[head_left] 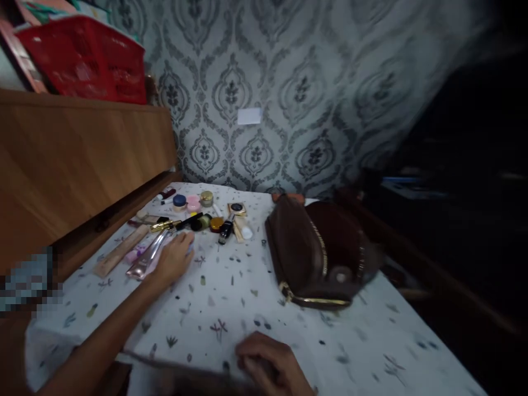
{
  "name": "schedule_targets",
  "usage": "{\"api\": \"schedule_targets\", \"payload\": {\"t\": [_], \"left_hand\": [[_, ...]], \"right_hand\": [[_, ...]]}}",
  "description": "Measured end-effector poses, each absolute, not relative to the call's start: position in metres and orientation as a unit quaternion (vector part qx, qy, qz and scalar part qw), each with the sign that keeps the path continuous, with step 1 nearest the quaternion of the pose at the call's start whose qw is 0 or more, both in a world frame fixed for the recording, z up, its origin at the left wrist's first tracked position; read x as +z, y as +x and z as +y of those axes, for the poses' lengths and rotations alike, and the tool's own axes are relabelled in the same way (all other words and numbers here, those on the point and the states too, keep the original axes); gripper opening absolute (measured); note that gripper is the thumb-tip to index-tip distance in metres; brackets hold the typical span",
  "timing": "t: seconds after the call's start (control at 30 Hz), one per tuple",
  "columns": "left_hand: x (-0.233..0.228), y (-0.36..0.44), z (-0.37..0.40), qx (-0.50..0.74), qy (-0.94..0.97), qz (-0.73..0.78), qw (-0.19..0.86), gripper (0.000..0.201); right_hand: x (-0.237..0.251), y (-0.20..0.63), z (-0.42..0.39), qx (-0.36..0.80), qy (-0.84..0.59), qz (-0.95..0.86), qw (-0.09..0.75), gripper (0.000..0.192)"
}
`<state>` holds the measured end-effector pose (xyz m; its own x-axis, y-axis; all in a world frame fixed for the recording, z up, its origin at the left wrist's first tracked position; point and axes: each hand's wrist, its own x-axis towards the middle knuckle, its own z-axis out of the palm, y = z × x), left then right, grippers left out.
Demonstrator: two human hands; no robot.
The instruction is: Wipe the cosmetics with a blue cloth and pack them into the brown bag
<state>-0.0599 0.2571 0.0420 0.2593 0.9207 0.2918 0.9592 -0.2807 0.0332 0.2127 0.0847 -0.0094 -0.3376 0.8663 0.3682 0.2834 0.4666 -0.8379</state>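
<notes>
Person's left forearm: bare over its whole visible length; slender, smooth in outline, tapering evenly toward a narrow wrist. Left hand: ungloved; the back shows, joining the wrist in one unbroken line; fingers slim, nails too blurred to read. Right hand: also ungloved, knuckles rounded; shadow and blur soften finer detail. Lower border cuts it near the wrist, so that sleeve cannot be judged.

White patterned tablecloth bears cosmetics, brown bag
</notes>
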Motion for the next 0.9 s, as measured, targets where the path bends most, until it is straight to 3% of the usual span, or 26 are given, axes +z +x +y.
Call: {"api": "schedule_targets", "payload": {"t": [0.17,0.3,0.4,0.53,0.73,0.9], "left_hand": [[0.041,-0.096,0.228,-0.112,-0.770,-0.614,0.130,0.038],[0.032,-0.118,0.226,-0.094,-0.751,-0.634,0.159,0.044],[0.028,-0.122,0.234,-0.081,-0.756,-0.635,0.134,0.041],[0.026,-0.129,0.254,-0.119,-0.814,-0.562,0.086,0.038],[0.032,-0.141,0.282,-0.150,-0.866,-0.476,0.028,0.022],[0.053,-0.154,0.332,-0.224,-0.831,-0.509,0.007,0.029]], "right_hand": [[0.024,0.238,0.059,0.193,-0.445,-0.710,0.511,0.016],[0.059,0.275,0.058,0.039,-0.510,-0.697,0.503,0.014],[0.080,0.282,0.072,-0.013,-0.510,-0.704,0.494,0.015],[0.087,0.254,0.111,0.029,-0.471,-0.741,0.478,0.016],[0.058,0.175,0.193,0.203,-0.399,-0.794,0.412,0.022],[0.024,0.136,0.240,0.276,-0.404,-0.773,0.403,0.022]]}}
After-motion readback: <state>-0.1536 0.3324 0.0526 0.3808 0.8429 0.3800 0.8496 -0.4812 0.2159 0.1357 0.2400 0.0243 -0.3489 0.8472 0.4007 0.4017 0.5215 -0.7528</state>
